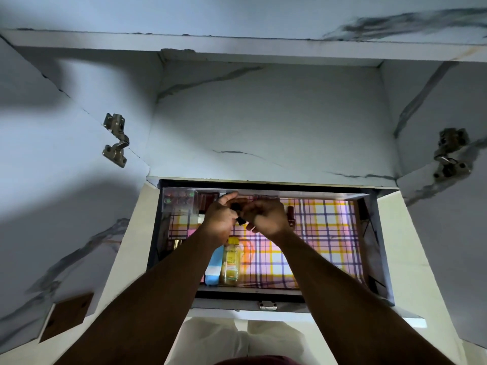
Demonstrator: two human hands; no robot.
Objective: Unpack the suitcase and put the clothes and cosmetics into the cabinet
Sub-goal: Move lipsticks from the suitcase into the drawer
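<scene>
I look into white marble-patterned panelling [263, 122] with grey veins, dim and bluish. Metal hinges sit at left [116, 139] and right [450, 156]. Near left, a brown wooden block [67, 316] lies on pale floor [123, 272].
</scene>
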